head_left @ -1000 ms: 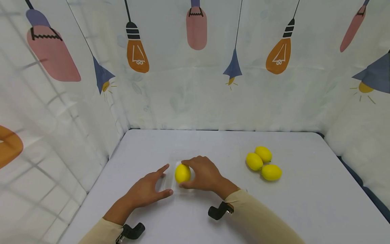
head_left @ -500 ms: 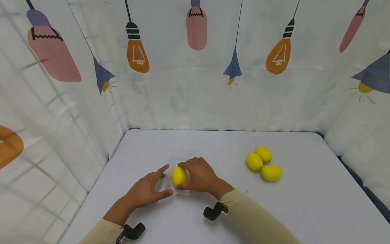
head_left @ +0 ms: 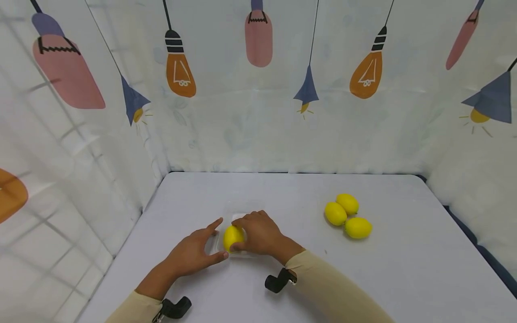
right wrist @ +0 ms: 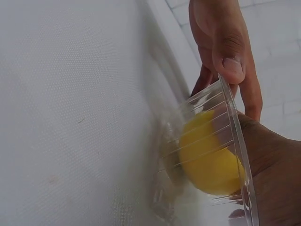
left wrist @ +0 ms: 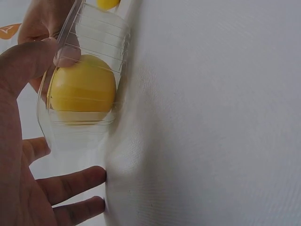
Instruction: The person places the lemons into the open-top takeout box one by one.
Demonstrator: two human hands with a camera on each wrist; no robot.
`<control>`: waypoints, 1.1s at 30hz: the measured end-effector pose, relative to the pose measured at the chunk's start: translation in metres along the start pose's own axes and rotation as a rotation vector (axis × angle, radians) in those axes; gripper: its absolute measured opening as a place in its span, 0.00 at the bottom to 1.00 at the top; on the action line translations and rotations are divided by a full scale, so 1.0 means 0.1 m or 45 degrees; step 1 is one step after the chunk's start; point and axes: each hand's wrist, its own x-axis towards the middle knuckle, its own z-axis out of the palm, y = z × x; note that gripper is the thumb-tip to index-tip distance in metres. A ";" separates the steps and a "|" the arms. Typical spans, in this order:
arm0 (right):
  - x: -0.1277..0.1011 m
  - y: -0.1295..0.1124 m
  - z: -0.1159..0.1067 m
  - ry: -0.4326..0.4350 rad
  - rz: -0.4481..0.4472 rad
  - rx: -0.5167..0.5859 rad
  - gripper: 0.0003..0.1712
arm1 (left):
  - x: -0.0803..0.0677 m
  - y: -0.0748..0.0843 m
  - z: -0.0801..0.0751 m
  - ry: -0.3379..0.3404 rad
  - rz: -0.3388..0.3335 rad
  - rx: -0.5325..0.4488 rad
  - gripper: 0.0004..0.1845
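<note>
A yellow lemon sits inside a clear plastic container on the white table. My right hand reaches in over the rim and grips the lemon between thumb and fingers. At the container's left side is my left hand, its fingers spread. In the left wrist view, that hand's thumb lies at the rim, and its lower fingertips reach down to the table. Through the ribbed wall in the right wrist view, the lemon shows low in the container.
Three more lemons lie close together on the table, right of the container. Behind the table hangs a white curtain printed with lamps and bulbs. Each wrist carries a black camera mount.
My right hand has moved left with the lemon inside the container, bringing it nearer the left hand. The left hand has stayed in place; the three other lemons lie as before.
</note>
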 end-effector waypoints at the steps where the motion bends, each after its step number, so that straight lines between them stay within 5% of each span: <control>1: 0.00 0.00 0.00 -0.004 -0.001 0.002 0.41 | 0.00 0.00 0.00 0.002 0.000 0.004 0.54; 33: -0.05 0.05 -0.15 -0.075 -0.006 -0.007 0.36 | 0.01 0.00 0.02 0.003 -0.020 -0.002 0.53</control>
